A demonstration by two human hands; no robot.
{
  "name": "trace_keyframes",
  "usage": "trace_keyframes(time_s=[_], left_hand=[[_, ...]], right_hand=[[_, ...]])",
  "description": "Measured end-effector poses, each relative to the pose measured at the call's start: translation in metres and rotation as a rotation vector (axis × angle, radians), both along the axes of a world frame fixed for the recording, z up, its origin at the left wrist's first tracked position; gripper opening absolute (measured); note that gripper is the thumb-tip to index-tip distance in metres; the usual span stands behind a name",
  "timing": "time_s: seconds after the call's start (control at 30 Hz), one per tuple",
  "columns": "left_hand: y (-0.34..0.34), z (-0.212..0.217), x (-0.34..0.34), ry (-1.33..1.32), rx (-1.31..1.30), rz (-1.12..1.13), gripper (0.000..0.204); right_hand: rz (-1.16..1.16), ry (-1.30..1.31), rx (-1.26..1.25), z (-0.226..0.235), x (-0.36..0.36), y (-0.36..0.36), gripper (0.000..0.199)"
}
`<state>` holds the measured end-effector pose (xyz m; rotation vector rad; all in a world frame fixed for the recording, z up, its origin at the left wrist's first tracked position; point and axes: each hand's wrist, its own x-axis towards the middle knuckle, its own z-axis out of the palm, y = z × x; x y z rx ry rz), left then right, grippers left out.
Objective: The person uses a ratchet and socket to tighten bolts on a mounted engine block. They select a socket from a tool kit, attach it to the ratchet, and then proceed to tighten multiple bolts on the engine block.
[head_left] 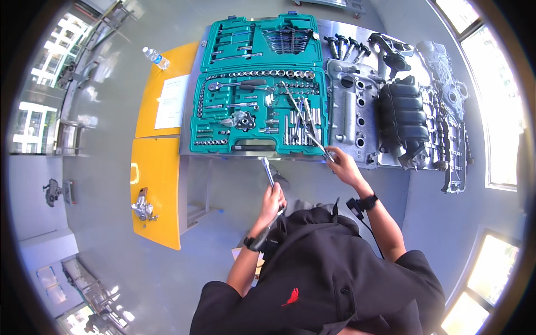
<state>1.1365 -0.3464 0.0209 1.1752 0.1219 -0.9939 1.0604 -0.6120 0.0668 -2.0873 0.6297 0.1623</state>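
one silver tool (267, 170) is held in the left hand (272, 202), fingers wrapped round it, just in front of the metal table (185, 146). the right hand (342, 167) pinches the end of a silver bar (318, 143), which slants over the near right corner of an open green tool case (245, 96). farther back, sockets (273, 73) cross it and wrenches (287, 42) sit in its lid (259, 33).

Glossy metal gleamed on the hand-held tools (268, 172) and sockets (279, 73) against a plastic tool case (279, 61). An engine cover (343, 114) showed dull metal; a black engine part (403, 109), matt plastic. A paper sheet (171, 103) met a smooth yellow worktop (158, 167), while a shirt (318, 268) offered matt cloth.
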Motion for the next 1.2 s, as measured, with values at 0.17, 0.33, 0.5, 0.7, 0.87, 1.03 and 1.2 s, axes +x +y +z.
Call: trace_keyframes(time_s=[0.17, 0.33, 0.5, 0.7, 0.87, 1.03, 1.2], left_hand=[[-0.002, 0.015, 0.08, -0.014, -0.037, -0.039, 0.031], [0.004, 0.016, 0.122, -0.008, -0.023, -0.058, 0.033], [0.002, 0.022, 0.134, -0.051, 0.013, -0.012, 0.035], [-0.029, 0.031, 0.133, -0.044, -0.149, 0.131, 0.036], [-0.095, 0.078, 0.133, -0.245, -0.487, 0.387, 0.027], [-0.118, 0.106, 0.128, -0.356, -0.566, 0.333, 0.025], [-0.087, 0.13, 0.13, -0.649, -0.207, -0.057, 0.026]], right_hand=[[0.057, -0.14, -0.182, -0.006, 0.112, 0.006, 0.04], [0.04, -0.134, -0.287, -0.031, 0.179, -0.003, 0.041], [0.065, -0.093, -0.334, -0.044, 0.185, -0.012, 0.037], [0.092, -0.078, 0.099, 0.013, 0.162, 0.009, 0.025], [0.348, 0.044, 0.989, 0.021, 0.134, 0.028, 0.06], [0.027, -0.045, 1.469, 0.034, 0.135, 0.032, 0.048], [0.183, -0.168, 1.392, 0.044, 0.127, 0.019, 0.038]])
